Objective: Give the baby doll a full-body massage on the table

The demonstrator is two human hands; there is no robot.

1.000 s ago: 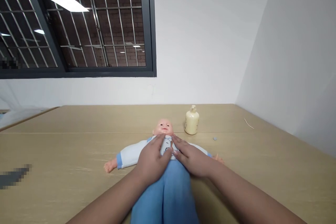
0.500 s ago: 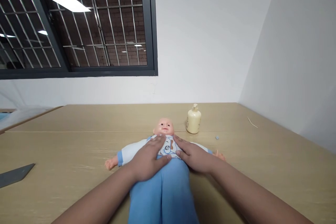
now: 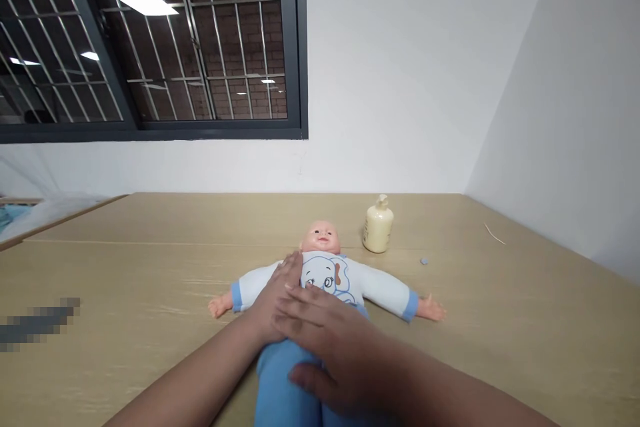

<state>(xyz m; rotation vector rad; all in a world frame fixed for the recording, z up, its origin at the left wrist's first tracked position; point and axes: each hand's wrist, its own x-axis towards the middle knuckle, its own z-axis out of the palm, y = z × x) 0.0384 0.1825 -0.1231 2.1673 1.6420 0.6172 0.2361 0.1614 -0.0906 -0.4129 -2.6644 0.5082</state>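
Observation:
A baby doll [image 3: 325,273] lies on its back on the wooden table, arms spread out to both sides. It wears a white top with a blue cartoon animal print, blue cuffs and blue trousers [image 3: 283,380]. My left hand [image 3: 280,293] rests flat on the side of the doll's chest and belly, fingers stretched toward its neck. Across the doll's waist, my right hand [image 3: 340,333] is stretched out, slightly blurred, its fingertips over the back of my left hand. Whether the right palm touches the trousers is hidden.
Beyond the doll's shoulder stands a cream pump bottle [image 3: 379,227]. A small bluish bit [image 3: 424,261] and a thin pale strand [image 3: 494,234] lie to the right on the table [image 3: 525,320]. A dark, pixelated object [image 3: 37,325] is at the left. Walls and a barred window [image 3: 215,40] rise behind.
My right hand has left the doll's chest and moved left and nearer to me, over my left hand. The doll's print and one sleeve are now uncovered. The view has shifted slightly.

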